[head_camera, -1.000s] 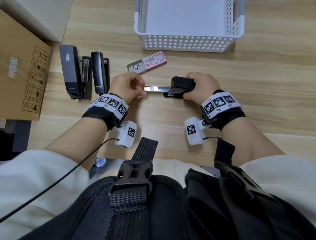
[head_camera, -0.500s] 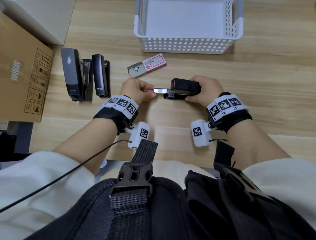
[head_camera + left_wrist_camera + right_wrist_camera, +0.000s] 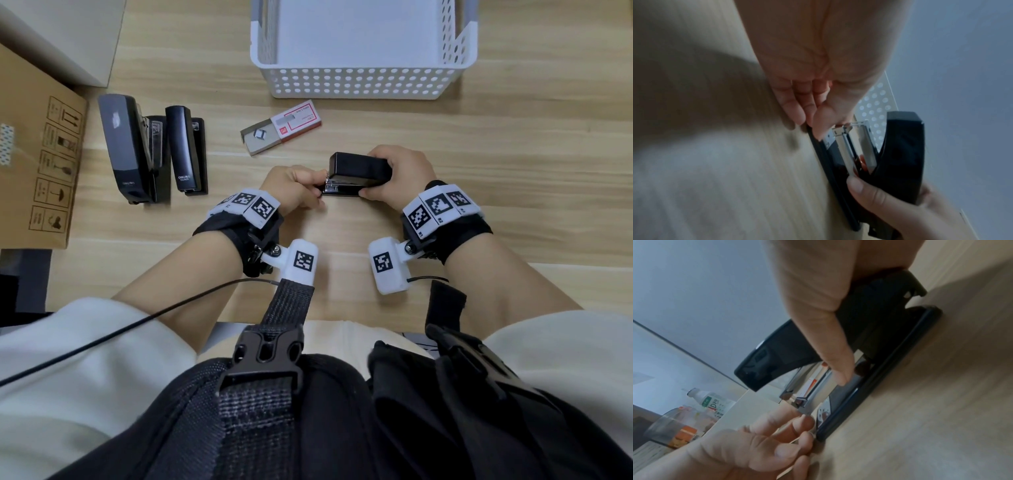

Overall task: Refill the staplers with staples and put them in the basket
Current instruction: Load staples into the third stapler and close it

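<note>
A small black stapler [image 3: 359,173] lies on the wooden table with its top arm lifted. My right hand [image 3: 373,192] grips its rear half, thumb on the near side [image 3: 865,190]. My left hand [image 3: 318,192] has its fingers curled and pinches the front end of the metal staple tray [image 3: 835,134], which sits almost fully inside the stapler body [image 3: 789,356]. The white perforated basket [image 3: 363,82] stands behind with nothing in it. A red and white staple box [image 3: 284,125] lies half slid open between the basket and my hands.
Two larger black staplers [image 3: 126,147] [image 3: 186,150] lie side by side at the left. A cardboard box [image 3: 30,154] sits at the far left edge. In the right wrist view, a bottle [image 3: 711,400] and a clear jar [image 3: 674,426] stand beyond.
The metal tray, which stuck far out to the left, has slid into the stapler. My left hand has moved right with it, up against the stapler's front.
</note>
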The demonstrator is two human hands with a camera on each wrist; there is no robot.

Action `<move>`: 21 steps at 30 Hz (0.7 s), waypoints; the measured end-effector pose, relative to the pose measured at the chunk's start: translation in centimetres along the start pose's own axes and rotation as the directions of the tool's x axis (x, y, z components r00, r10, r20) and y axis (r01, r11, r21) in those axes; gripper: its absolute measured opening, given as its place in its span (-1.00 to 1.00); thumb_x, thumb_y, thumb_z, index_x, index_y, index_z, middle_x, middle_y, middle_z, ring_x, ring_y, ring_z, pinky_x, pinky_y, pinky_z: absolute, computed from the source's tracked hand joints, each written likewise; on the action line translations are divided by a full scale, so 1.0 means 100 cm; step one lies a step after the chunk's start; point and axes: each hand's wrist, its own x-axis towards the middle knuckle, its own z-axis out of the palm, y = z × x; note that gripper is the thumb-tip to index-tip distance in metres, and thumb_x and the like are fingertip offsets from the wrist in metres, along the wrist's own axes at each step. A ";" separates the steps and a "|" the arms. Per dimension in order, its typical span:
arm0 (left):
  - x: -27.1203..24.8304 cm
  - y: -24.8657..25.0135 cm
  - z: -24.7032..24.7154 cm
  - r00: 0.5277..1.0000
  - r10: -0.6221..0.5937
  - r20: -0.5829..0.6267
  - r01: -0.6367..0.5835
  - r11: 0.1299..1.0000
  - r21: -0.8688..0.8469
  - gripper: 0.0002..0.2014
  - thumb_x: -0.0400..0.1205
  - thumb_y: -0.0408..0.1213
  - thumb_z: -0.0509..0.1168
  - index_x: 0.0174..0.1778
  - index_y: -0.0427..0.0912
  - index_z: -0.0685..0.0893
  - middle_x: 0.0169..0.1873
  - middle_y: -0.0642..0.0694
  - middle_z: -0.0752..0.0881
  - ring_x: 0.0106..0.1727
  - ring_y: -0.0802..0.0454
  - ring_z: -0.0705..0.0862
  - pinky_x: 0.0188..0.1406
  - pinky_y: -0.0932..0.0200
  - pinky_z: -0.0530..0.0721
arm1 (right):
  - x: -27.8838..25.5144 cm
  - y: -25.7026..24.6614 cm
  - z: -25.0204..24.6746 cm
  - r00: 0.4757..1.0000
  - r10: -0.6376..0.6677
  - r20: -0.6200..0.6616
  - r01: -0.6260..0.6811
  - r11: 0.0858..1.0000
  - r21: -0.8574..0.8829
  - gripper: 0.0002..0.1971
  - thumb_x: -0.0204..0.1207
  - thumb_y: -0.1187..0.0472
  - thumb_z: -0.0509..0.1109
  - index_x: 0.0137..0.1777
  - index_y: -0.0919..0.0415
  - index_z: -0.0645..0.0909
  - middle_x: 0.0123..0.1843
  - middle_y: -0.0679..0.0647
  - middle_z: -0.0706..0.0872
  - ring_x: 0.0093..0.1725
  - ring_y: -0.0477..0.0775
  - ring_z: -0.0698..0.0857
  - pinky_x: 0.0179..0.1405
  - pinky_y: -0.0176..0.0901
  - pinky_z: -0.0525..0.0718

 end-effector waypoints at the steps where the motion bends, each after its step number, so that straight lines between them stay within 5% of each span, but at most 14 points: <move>1: 0.001 0.001 0.000 1.000 -0.011 0.002 0.011 1.000 0.002 -0.45 0.31 -0.83 0.26 0.22 -0.41 0.62 -0.34 -0.02 0.57 -0.28 0.14 0.54 -0.13 0.33 0.70 | 0.000 -0.001 0.000 1.000 0.002 -0.005 -0.002 1.000 0.001 -0.66 0.28 0.24 0.56 0.06 0.11 0.65 -0.13 -0.05 0.61 -0.06 0.01 0.55 -0.04 -0.17 0.50; 6: 0.002 0.005 0.000 0.998 -0.067 0.022 0.066 0.998 0.020 -0.41 0.32 -0.85 0.19 0.26 -0.37 0.59 -0.36 -0.03 0.59 -0.32 0.15 0.51 -0.41 0.48 0.63 | -0.001 -0.001 0.000 1.000 -0.005 -0.025 0.006 1.000 0.017 -0.66 0.28 0.24 0.57 0.06 0.14 0.66 -0.10 -0.02 0.63 -0.04 0.01 0.55 -0.01 -0.15 0.51; 15: 0.007 0.006 -0.002 0.996 -0.083 0.046 0.079 0.994 0.072 -0.37 0.35 -0.89 0.07 0.29 -0.35 0.56 -0.39 -0.04 0.59 -0.35 0.14 0.50 -0.46 0.47 0.58 | -0.002 -0.001 0.001 0.999 -0.013 -0.049 0.014 0.999 0.031 -0.66 0.27 0.24 0.58 0.06 0.16 0.66 -0.08 -0.04 0.63 -0.02 0.00 0.56 0.02 -0.14 0.52; 21: 0.008 0.002 -0.007 0.998 -0.053 0.045 0.052 0.998 0.038 -0.44 0.38 -0.82 0.13 0.25 -0.31 0.61 -0.36 -0.07 0.62 -0.27 0.12 0.56 -0.07 0.31 0.60 | 0.000 -0.002 -0.002 1.000 -0.004 -0.007 0.005 0.996 0.086 -0.65 0.25 0.27 0.58 0.05 0.12 0.67 -0.11 -0.06 0.64 -0.04 -0.01 0.57 -0.03 -0.22 0.49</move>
